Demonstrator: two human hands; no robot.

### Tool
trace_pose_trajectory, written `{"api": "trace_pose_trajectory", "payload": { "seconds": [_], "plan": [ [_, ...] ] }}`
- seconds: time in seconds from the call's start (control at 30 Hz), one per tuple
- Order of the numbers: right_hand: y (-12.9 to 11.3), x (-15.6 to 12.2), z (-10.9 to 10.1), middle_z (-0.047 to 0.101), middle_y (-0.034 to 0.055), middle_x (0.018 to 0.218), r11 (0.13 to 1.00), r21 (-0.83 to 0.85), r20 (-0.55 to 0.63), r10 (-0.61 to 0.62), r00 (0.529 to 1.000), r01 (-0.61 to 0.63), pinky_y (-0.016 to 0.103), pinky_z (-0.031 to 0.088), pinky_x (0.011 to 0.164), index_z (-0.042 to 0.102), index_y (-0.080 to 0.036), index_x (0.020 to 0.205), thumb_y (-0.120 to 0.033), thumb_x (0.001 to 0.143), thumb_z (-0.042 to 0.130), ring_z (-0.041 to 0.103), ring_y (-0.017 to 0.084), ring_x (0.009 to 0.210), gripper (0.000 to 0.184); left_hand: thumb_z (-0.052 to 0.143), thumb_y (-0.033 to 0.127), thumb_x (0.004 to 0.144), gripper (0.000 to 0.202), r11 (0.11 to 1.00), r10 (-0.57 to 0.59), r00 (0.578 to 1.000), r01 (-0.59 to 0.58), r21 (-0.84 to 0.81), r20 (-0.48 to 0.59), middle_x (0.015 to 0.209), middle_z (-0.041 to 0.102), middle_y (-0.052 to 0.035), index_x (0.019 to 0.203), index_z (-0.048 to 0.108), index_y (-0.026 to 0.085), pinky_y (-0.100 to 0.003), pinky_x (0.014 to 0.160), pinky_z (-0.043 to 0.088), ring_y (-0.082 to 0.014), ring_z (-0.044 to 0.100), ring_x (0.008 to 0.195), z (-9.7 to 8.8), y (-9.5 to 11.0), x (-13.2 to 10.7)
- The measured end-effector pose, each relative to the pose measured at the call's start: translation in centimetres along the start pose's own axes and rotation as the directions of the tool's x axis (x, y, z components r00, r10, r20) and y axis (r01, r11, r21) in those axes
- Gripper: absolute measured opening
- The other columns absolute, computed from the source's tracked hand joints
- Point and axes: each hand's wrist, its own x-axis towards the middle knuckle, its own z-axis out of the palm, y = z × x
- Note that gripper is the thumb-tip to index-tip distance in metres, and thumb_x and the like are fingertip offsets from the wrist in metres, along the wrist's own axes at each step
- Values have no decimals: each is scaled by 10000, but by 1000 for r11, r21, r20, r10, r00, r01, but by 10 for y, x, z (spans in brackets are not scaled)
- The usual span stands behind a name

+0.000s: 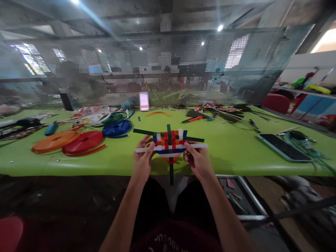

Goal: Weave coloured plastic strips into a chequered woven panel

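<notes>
Right at the near edge of the table (231, 150), the woven piece (170, 141) is held up, pinched between the fingers of the left hand (141, 161) and the right hand (201, 161), a white strip (202, 145) gripped along with it. On the table's left are laid an orange coil (49, 141), a red coil (76, 141), a blue coil (114, 128)!

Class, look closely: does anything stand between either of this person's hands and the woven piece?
Nothing visible does: the left hand and right hand hold the woven piece directly, one at each side. The red coil lies apart, to the left.
</notes>
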Motion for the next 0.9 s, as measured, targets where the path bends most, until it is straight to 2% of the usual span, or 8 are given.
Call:
{"api": "trace_pose_trajectory", "payload": {
  "seconds": [0.1,0.2,0.27,0.33,0.43,0.5,0.73,0.9],
  "plan": [
    [0,0,-1,520,-77,495,1000,-5,-1,0,1000,0,185,308,336,620,-178,785,-423,640,846,432,61,368,363,848,394,718,495,995,97,995,-97,18,-8,1104,680,-36,1156,651,279,-282,744,588,-175,693,928,-19,15,14],
    [-1,-1,0,524,-74,498,1000,-14,-7,-2,1000,2,186,317,341,624,-177,785,-412,633,847,439,64,376,358,808,414,772,392,953,228,972,-233,192,48,1118,670,-56,1103,690,240,-297,777,579,-171,673,932,-35,39,30],
    [0,-2,1,525,-72,497,1000,-22,-11,-6,1000,5,186,316,341,630,-175,783,-413,634,844,439,66,381,353,779,376,814,280,827,396,914,-398,397,91,1061,693,-58,1034,715,216,-279,816,555,-168,652,976,-39,56,37],
    [0,-3,1,526,-70,495,999,-31,-17,-10,1000,10,186,315,343,638,-170,780,-413,635,842,441,67,384,348,749,351,844,208,666,458,861,-498,555,223,1029,689,-52,998,728,213,-283,821,545,-170,648,973,-37,68,38],
    [0,-3,2,532,-67,493,999,-45,-22,-17,1000,16,187,321,348,649,-164,775,-410,631,843,446,69,392,345,711,320,868,112,496,429,818,-568,657,383,952,695,-37,878,731,210,-278,780,530,-167,653,916,-30,75,36],
    [0,-3,3,528,-66,477,998,-53,-20,-15,1000,14,189,319,347,652,-160,765,-408,626,845,438,70,386,344,696,291,866,115,466,405,817,-571,676,410,862,700,-24,794,712,203,-271,752,520,-158,655,844,-28,73,34],
    [1,0,4,512,-67,448,998,-56,-41,4,999,-7,189,301,340,660,-150,752,-397,609,846,425,70,372,341,667,334,849,157,567,176,885,-449,691,430,832,709,-32,778,681,195,-268,710,525,-162,659,783,-41,71,34],
    [-1,-1,5,499,-76,459,999,-42,-50,19,999,-21,187,297,339,668,-149,751,-393,583,851,437,68,372,349,644,353,855,190,545,-7,843,-447,709,537,784,704,-32,754,666,194,-277,697,527,-174,652,752,-45,80,29]
  ]
}}
